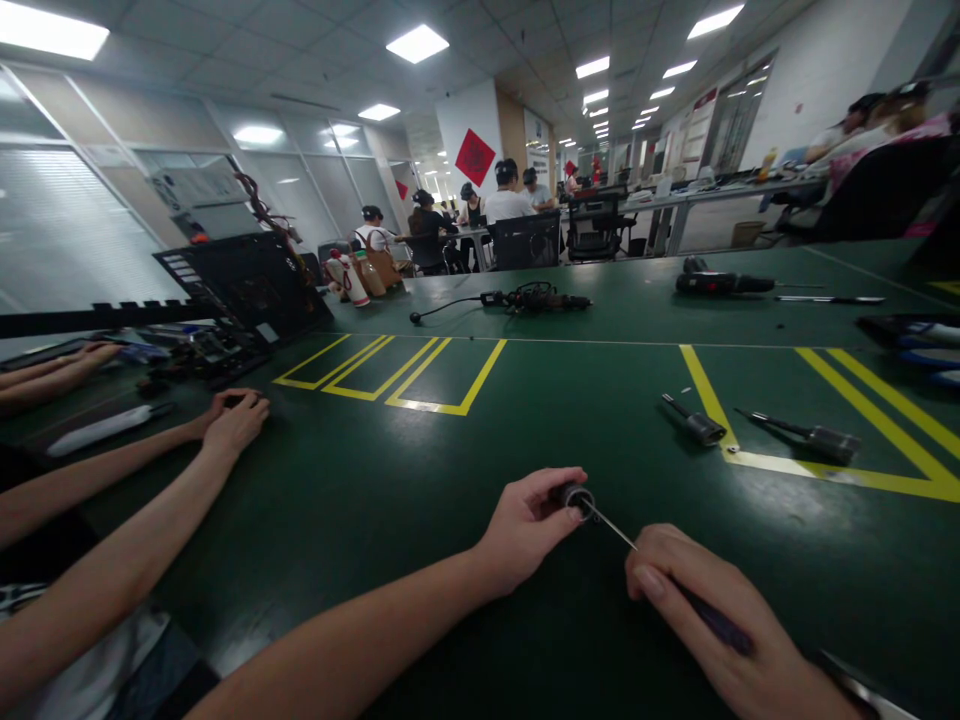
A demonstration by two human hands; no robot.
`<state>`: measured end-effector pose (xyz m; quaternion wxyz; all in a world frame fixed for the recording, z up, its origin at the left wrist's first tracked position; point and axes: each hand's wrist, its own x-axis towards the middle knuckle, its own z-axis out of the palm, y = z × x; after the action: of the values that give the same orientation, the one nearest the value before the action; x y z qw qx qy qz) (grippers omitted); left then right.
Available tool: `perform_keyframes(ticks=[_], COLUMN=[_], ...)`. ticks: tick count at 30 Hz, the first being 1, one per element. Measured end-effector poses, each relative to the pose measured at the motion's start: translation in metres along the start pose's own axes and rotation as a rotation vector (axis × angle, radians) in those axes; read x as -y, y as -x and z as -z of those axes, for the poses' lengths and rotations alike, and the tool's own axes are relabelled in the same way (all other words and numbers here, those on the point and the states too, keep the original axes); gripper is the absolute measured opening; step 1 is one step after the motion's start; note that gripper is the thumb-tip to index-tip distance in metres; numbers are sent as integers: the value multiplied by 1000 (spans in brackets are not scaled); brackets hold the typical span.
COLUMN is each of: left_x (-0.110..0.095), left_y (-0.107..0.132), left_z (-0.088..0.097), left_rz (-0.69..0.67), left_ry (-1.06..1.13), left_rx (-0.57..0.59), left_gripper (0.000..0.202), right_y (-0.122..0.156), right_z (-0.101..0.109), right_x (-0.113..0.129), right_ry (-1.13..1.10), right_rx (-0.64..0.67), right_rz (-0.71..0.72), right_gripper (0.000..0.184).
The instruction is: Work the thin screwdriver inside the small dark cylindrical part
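Note:
My left hand (521, 530) is closed round a small dark cylindrical metal part (576, 497), its round open end facing right. In my right hand (694, 600) is a screwdriver (615, 525), gripped by its dark handle. The thin shaft reaches up and left to the open end of the cylinder; its tip is hard to make out there. Right of my hands lie two dark cylindrical pieces with thin stems, one piece (697, 422) just left of the yellow tape and another (817, 438) inside the taped outline.
The green table (360, 470) bears yellow tape outlines (427, 407). A black power tool (709, 282) and a cabled tool (540, 298) lie at the back. To the left, a co-worker's hands (236, 415) hold something dark near black equipment (247, 290). Other people sit farther off.

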<state>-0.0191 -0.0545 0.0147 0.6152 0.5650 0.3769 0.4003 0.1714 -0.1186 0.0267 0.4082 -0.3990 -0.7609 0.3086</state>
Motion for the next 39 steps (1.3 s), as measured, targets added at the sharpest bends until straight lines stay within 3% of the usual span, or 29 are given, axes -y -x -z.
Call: perform_keyframes(ticks=[7,18,27,39], left_x=[0,9,2,9], left_y=[0,0,1,-1], left_z=[-4,-2,-4,-4], left_rz=[-27,-141,-138,-183], left_ry=[0,-282,-281,-352], left_rx=[-23,-67,-85,-119], left_gripper=[30,31,33,33], right_y=[1,0,0,0], right_z=[-4,-5,-4,-3], right_x=[-5,-2,2,5], right_ry=[-8,24,109,186], right_rx=[-7,43,60,57], right_rz=[14,9,89,146], right_gripper=[19,19,18,17])
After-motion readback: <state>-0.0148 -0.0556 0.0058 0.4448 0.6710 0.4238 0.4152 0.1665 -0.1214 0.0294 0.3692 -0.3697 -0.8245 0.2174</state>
